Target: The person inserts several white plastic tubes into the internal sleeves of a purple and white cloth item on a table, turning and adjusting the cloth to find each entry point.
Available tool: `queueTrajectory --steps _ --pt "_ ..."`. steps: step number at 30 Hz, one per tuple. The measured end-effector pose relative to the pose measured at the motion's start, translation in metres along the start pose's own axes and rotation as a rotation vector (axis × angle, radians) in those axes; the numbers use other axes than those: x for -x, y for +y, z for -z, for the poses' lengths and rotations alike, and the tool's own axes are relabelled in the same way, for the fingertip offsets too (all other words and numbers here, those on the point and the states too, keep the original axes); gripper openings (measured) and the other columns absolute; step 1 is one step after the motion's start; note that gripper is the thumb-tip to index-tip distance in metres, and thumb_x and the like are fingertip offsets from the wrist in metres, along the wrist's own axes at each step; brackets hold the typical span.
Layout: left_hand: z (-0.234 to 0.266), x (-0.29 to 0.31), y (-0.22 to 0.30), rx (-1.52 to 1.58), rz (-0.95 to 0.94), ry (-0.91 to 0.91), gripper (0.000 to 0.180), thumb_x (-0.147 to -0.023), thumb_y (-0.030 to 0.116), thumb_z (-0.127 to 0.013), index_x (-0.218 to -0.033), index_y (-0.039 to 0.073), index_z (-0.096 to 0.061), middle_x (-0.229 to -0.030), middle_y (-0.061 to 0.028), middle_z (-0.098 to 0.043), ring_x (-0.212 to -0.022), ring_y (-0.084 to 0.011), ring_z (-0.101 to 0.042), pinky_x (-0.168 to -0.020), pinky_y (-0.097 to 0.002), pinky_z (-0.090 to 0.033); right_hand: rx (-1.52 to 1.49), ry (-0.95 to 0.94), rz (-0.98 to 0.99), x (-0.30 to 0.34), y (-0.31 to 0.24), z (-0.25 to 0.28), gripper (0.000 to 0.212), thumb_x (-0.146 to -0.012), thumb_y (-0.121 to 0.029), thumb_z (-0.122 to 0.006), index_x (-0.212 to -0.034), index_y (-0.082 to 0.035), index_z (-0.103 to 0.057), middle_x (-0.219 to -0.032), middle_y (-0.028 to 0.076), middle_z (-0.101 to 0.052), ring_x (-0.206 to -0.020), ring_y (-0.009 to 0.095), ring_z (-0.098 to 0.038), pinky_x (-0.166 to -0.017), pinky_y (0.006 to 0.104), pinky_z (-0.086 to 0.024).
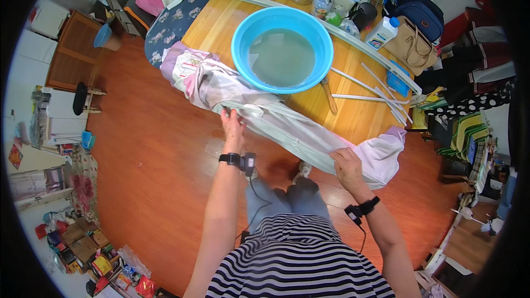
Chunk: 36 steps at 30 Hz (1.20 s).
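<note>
A long white and pink cloth (279, 124) lies bunched along the near edge of the wooden table, part of it hanging over. My left hand (233, 125) is closed on its lower edge, left of the middle, with the fingertips partly hidden in the folds. Farther right, my right hand (347, 166) pinches the same edge near the cloth's pinkish right end. Between the two hands the edge runs fairly straight, slanting down to the right. Just beyond the cloth stands a light blue basin (240, 49) holding cloudy water.
A wooden-handled brush (331, 99) and several thin white strips (359, 97) lie right of the basin. A long white curved rail (353, 40) crosses the table behind it. The white bottle with a blue cap (382, 33) and a beige handbag (409, 44) stand at the right. A flowered chair (175, 27) adjoins the table's left.
</note>
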<state>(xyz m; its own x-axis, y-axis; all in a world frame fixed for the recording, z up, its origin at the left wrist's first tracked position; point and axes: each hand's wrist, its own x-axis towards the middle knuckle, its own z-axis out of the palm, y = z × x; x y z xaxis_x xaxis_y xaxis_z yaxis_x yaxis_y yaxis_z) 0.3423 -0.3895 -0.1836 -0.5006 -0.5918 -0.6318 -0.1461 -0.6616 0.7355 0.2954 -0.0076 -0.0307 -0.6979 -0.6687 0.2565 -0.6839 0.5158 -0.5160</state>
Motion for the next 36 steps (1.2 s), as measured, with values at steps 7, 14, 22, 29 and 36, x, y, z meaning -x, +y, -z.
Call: queueTrajectory --steps 7,14,22,29,36 --pt "0.03 -0.027 0.047 -0.639 -0.622 0.211 0.081 -0.088 0.008 -0.063 -0.158 0.01 -0.024 -0.167 -0.0179 -0.009 -0.153 -0.0343 -0.015 -0.119 -0.0386 -0.023 -0.215 -0.106 -0.035 -0.03 0.021 0.091 0.024 -0.074 0.008 -0.069 -0.095 -0.003 -0.07 -0.089 0.01 -0.065 -0.083 0.03 -0.064 -0.071 0.0371 -0.052" --pt "-0.005 -0.021 0.163 -1.167 -1.2 0.004 0.083 -0.08 0.001 -0.068 -0.155 0.012 -0.033 -0.164 -0.0266 -0.01 -0.152 -0.0422 -0.014 -0.121 -0.0447 -0.024 -0.203 -0.278 -0.428 -0.045 0.063 0.075 0.027 -0.075 0.006 -0.072 -0.1 -0.003 -0.069 -0.092 0.011 -0.062 -0.087 0.032 -0.063 -0.073 0.0385 -0.052" --pt "0.096 -0.091 0.132 -1.046 -0.687 0.287 0.106 -0.068 0.013 -0.087 -0.152 0.005 -0.023 -0.158 -0.0325 -0.013 -0.146 -0.0481 -0.02 -0.119 -0.05 -0.027 0.32 -0.424 -0.525 -0.019 0.072 -0.058 0.055 -0.073 0.005 -0.068 -0.126 -0.005 -0.056 -0.115 0.018 -0.059 -0.106 0.038 -0.058 -0.092 0.0443 -0.047" --pt "0.164 -0.161 0.102 -0.036 0.095 -0.005 0.07 -0.086 0.001 -0.068 -0.144 0.01 -0.03 -0.127 -0.013 -0.055 -0.11 -0.0424 -0.063 -0.077 -0.0529 -0.06 0.174 -0.218 0.014 -0.131 -0.058 -0.146 0.056 -0.076 -0.001 -0.069 -0.13 -0.003 -0.055 -0.131 0.02 -0.053 -0.123 0.038 -0.05 -0.104 0.0486 -0.039" --pt "0.137 -0.092 0.219 -1.097 -0.641 0.331 0.027 -0.083 0.013 -0.073 -0.105 0.001 -0.061 -0.103 -0.0181 -0.065 -0.093 -0.0384 -0.067 -0.078 -0.0437 -0.054 0.165 -0.188 0.001 -0.231 -0.102 -0.243 0.043 -0.077 -0.007 -0.072 -0.118 -0.01 -0.061 -0.118 0.011 -0.058 -0.113 0.033 -0.055 -0.096 0.0459 -0.044"
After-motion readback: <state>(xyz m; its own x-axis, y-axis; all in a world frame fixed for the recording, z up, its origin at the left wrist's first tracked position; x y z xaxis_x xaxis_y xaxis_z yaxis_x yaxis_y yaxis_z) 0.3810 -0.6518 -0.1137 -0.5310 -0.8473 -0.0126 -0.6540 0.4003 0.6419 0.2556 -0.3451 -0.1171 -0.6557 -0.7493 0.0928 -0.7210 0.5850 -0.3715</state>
